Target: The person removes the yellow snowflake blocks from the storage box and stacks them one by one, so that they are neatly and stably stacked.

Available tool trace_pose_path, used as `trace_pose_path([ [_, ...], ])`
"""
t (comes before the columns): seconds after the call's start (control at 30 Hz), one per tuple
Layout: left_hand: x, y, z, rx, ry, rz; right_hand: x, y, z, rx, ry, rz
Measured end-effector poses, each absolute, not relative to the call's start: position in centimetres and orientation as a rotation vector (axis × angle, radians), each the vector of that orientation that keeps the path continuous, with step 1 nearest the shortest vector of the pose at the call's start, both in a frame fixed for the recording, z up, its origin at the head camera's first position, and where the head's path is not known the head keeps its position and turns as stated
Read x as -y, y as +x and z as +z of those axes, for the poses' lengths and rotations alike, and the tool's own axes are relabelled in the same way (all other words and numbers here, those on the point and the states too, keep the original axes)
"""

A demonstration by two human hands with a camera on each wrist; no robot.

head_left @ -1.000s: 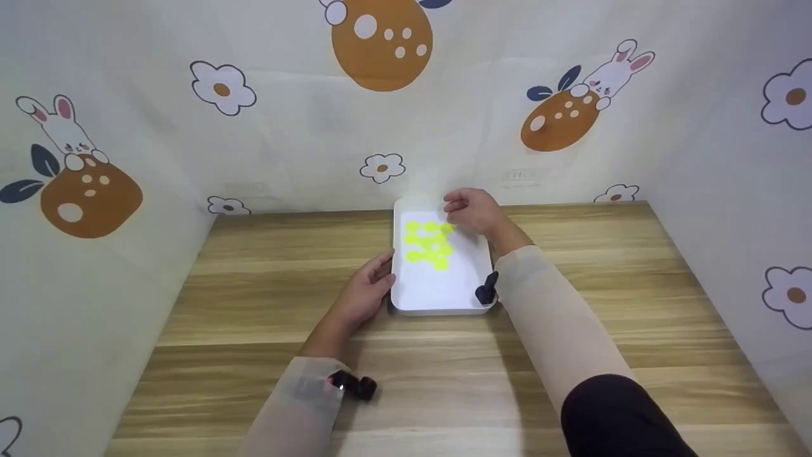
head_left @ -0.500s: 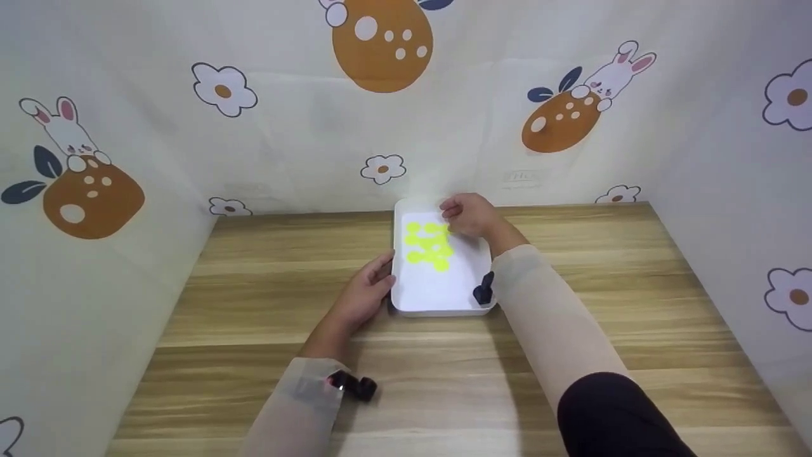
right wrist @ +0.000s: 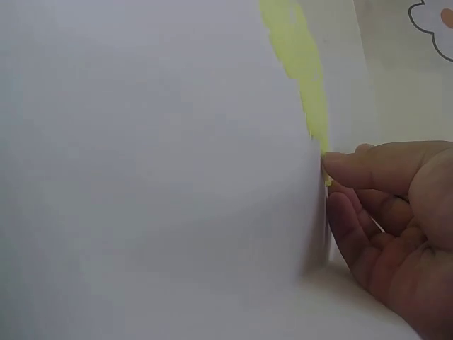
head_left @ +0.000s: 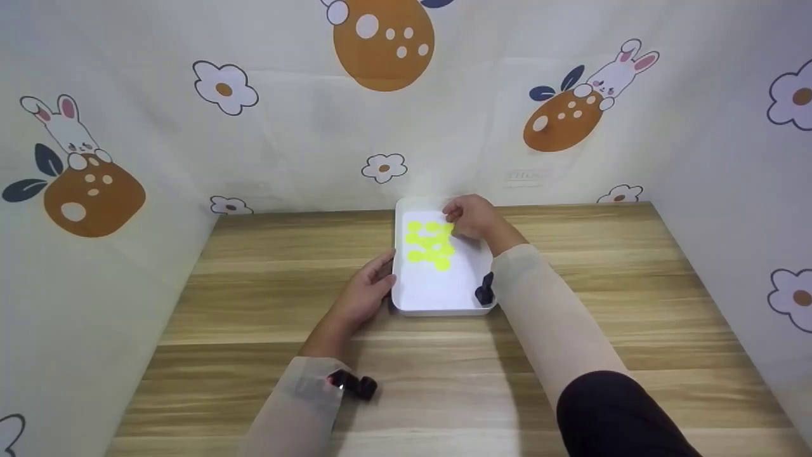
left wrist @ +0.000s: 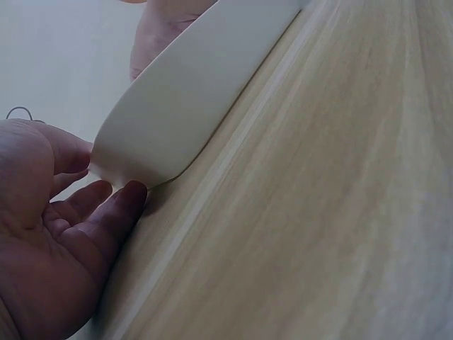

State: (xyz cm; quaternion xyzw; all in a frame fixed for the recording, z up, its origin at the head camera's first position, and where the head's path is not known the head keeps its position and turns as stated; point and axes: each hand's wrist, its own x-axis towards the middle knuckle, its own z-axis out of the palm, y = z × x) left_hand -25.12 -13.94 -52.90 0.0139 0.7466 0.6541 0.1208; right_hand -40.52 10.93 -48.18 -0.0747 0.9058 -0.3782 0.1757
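Several small bright yellow discs (head_left: 414,238) lie in a cluster on the floor of a white rectangular tray (head_left: 438,295), towards its far end. My left hand (head_left: 363,294) touches the tray's left wall from outside; in the left wrist view its thumb and fingers rest against the tray's outer side, near a corner. Reaching over the right wall, my right hand (head_left: 474,218) is at the cluster's far right. Its thumb and fingertips pinch at a yellow disc (right wrist: 327,183), mostly hidden by the fingers in the right wrist view.
The tray stands on a wood-grain table (head_left: 266,279), near the back edge. A pale curtain (head_left: 304,133) printed with rabbits, flowers and orange fruit rises behind and at both sides. Small black cameras (head_left: 355,384) sit on both wrists.
My right hand has come down and slightly nearer into the tray, its fingertips now at the disc at the cluster's far right. The left hand and the tray have stayed in place.
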Motion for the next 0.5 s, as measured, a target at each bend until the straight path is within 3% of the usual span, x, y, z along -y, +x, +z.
trace_pose_path([
  [0.5,14.06,-25.14,-53.07,-2.187,0.048,1.915,-10.67,-40.40,-48.27,-2.621,-0.199,-1.009],
])
